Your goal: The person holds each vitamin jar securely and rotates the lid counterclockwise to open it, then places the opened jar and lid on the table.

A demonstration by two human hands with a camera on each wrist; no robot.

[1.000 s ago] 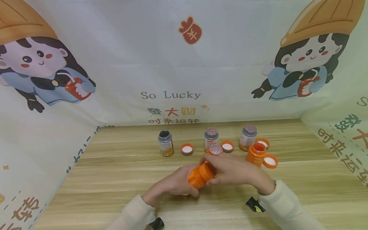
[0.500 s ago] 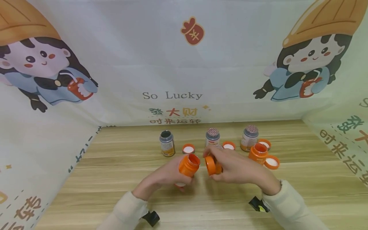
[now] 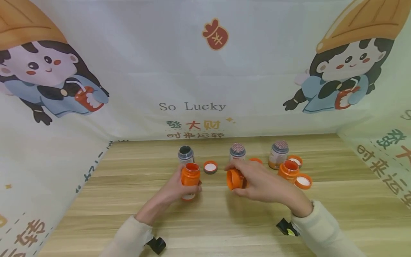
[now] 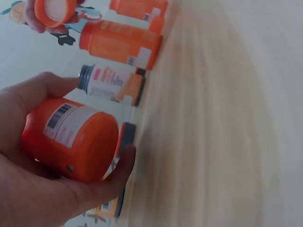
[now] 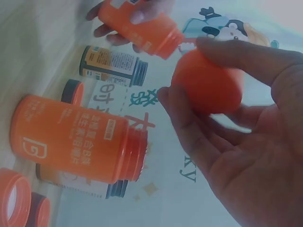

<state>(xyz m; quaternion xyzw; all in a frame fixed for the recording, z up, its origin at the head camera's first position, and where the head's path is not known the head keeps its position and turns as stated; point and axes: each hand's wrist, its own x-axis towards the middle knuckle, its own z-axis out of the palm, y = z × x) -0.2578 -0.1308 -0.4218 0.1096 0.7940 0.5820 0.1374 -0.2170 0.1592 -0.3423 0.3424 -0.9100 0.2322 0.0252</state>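
My left hand [image 3: 171,187] grips an uncapped orange bottle [image 3: 191,175], mouth up, in front of the grey bottle [image 3: 185,153] at the left. In the left wrist view this orange bottle [image 4: 71,137] shows its barcode label and base, held off the tabletop. My right hand [image 3: 263,182] pinches an orange cap [image 3: 234,179], its hollow side turned left. Below and behind that hand stands another orange bottle [image 5: 71,137], mostly hidden in the head view but plain in the right wrist view.
A foil-sealed grey bottle [image 3: 237,151] stands mid-back, another grey bottle [image 3: 278,155] to its right. An open orange bottle [image 3: 289,172] is beside the right hand. Upturned caps lie near the bottles, including one cap [image 3: 210,167] and another cap [image 3: 303,181]. A printed cloth [image 3: 144,71] walls the back.
The cap has come off the orange bottle. My left hand has carried the bottle leftward and turned it upright, while my right hand has stayed near the middle with the cap.
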